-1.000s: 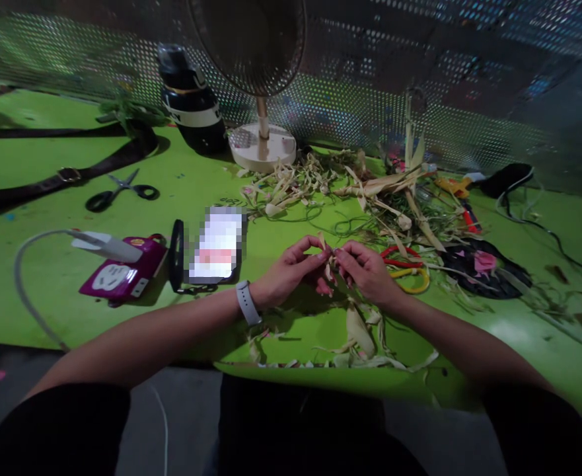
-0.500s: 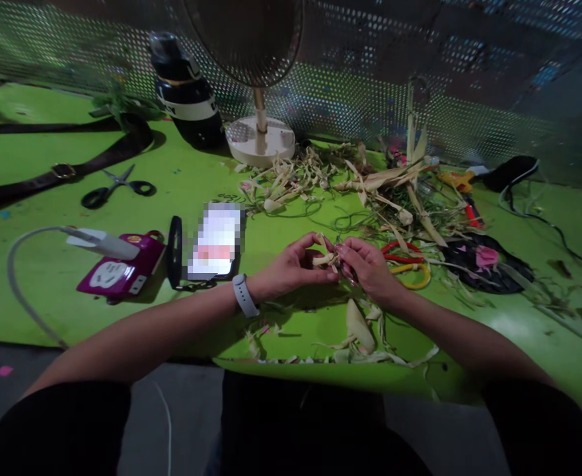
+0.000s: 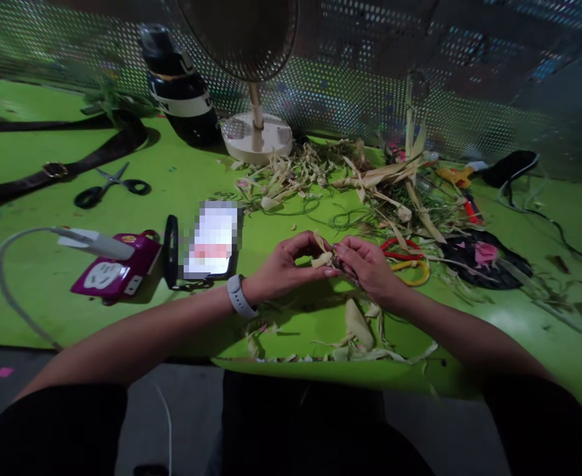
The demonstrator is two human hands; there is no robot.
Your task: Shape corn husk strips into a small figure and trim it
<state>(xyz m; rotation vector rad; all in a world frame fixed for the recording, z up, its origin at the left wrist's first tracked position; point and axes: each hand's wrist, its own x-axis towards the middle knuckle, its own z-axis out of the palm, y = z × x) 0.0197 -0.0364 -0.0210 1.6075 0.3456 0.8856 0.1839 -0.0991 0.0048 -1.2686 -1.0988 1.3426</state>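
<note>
My left hand [image 3: 283, 268] and my right hand [image 3: 367, 268] meet above the green table [image 3: 47, 297], both pinching a small piece of pale dried leaf strip [image 3: 322, 256] between their fingertips. A white watch sits on my left wrist. Loose pale leaf scraps [image 3: 357, 327] lie on the table just below my hands, near the front edge. A larger heap of dried leaf strips [image 3: 370, 182] spreads behind my hands.
A phone [image 3: 211, 241] and a magenta power strip [image 3: 115, 271] with a white plug lie to the left. Black scissors [image 3: 109, 187], a dark strap [image 3: 57, 170], a bottle [image 3: 179, 86] and a fan base [image 3: 255, 135] stand farther back. Red and yellow scissor handles [image 3: 409, 261] lie at right.
My fingers have worked the leaf piece, turning it slightly between both hands; the hands stay together at the same spot. The view has shifted a little.
</note>
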